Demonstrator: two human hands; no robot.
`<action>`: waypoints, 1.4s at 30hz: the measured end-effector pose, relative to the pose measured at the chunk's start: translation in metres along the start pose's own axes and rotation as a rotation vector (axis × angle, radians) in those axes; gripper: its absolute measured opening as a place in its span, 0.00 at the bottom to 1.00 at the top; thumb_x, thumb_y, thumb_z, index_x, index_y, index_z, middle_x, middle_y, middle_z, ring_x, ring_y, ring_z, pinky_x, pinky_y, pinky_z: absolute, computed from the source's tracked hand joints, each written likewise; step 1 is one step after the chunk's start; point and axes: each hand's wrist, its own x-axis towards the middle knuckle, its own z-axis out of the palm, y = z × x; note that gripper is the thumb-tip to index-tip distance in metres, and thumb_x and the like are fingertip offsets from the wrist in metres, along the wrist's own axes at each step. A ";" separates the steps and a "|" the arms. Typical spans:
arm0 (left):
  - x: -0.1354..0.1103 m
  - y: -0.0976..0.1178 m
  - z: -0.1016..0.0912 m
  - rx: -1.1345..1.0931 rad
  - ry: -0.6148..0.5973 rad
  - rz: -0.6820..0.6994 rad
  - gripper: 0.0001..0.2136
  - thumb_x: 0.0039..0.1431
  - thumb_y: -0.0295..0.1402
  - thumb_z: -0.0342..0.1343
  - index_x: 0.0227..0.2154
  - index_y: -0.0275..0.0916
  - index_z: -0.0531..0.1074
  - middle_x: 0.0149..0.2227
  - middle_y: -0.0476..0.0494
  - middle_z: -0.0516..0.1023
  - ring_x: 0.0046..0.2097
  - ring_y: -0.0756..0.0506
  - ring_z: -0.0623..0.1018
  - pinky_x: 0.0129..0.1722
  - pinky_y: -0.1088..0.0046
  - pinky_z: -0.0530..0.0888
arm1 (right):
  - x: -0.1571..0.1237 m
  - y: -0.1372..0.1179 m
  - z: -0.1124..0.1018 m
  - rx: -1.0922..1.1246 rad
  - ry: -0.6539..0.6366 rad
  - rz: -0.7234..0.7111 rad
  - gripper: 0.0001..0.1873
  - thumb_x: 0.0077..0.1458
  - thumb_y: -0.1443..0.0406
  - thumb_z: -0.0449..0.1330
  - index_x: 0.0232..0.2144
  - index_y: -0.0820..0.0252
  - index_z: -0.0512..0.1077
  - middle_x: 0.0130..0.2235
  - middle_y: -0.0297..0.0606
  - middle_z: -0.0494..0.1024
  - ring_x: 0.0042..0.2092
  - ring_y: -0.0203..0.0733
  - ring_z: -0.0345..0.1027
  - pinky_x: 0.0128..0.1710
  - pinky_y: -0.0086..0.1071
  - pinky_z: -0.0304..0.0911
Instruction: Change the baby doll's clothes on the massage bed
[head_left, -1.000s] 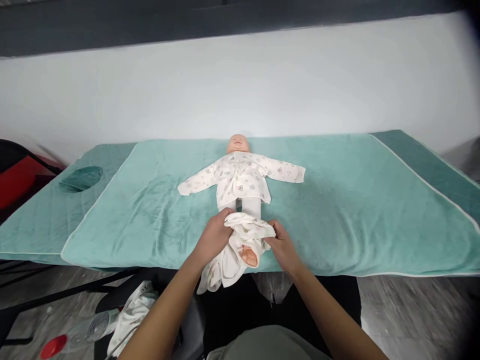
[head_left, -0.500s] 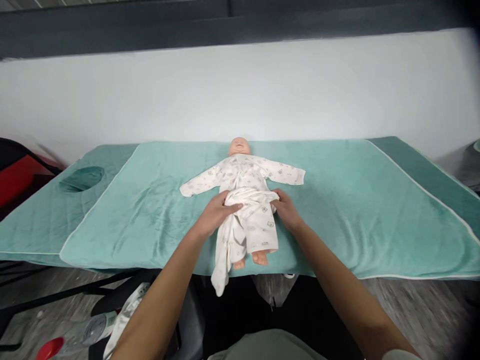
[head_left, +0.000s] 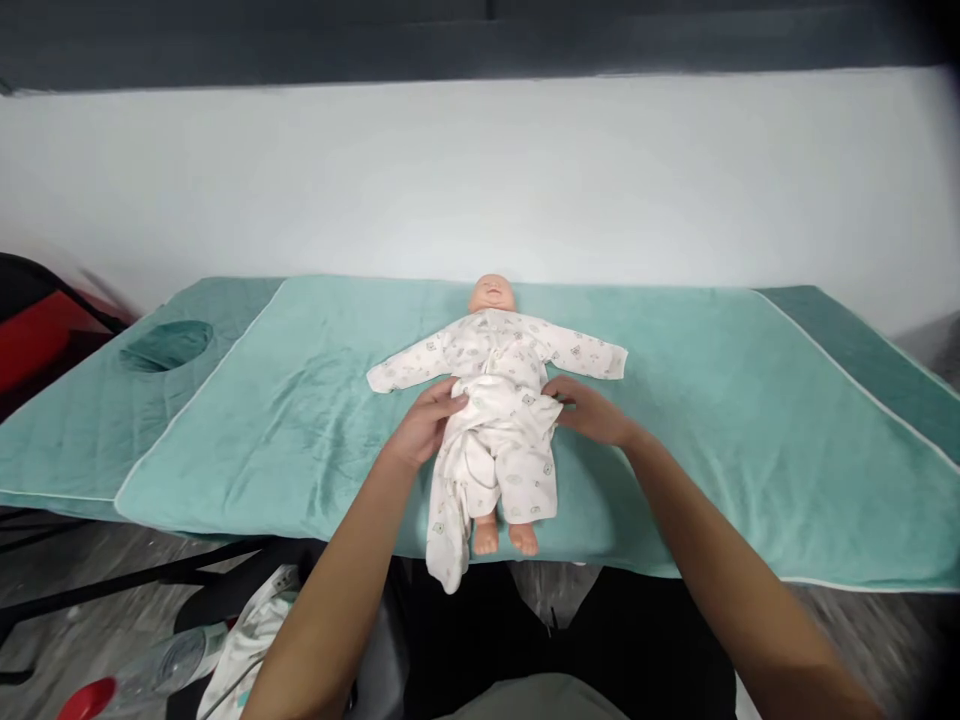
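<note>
Printed trousers bunch at the doll's waist, seemingly pinched in the grip of left hand and right hand.

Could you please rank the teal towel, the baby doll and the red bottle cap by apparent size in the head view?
1. teal towel
2. baby doll
3. red bottle cap, small though nearer the camera

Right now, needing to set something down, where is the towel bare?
Bare towel lies left of the doll, up to the round hole, and more widely right of it. Crowded at the doll's waist, where left hand and right hand meet the pants.
</note>
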 end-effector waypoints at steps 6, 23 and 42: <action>0.002 0.007 0.041 0.196 -0.010 0.052 0.12 0.51 0.35 0.65 0.36 0.34 0.74 0.34 0.46 0.76 0.35 0.49 0.74 0.37 0.74 0.70 | 0.024 -0.067 0.015 -0.056 -0.074 -0.037 0.15 0.55 0.56 0.61 0.42 0.57 0.74 0.41 0.38 0.75 0.42 0.44 0.68 0.41 0.35 0.60; -0.003 0.003 0.024 0.012 0.013 -0.005 0.11 0.52 0.31 0.64 0.38 0.37 0.73 0.32 0.50 0.73 0.31 0.53 0.71 0.33 0.80 0.67 | 0.036 -0.072 0.038 0.342 -0.440 0.171 0.22 0.47 0.57 0.68 0.44 0.60 0.76 0.40 0.39 0.78 0.38 0.42 0.71 0.32 0.29 0.64; -0.025 -0.002 0.013 0.181 -0.226 -0.204 0.23 0.52 0.37 0.66 0.50 0.33 0.73 0.44 0.37 0.78 0.42 0.43 0.77 0.40 0.72 0.72 | 0.033 -0.055 0.056 0.820 -0.115 0.318 0.18 0.47 0.62 0.67 0.40 0.64 0.77 0.36 0.39 0.79 0.35 0.41 0.74 0.34 0.31 0.69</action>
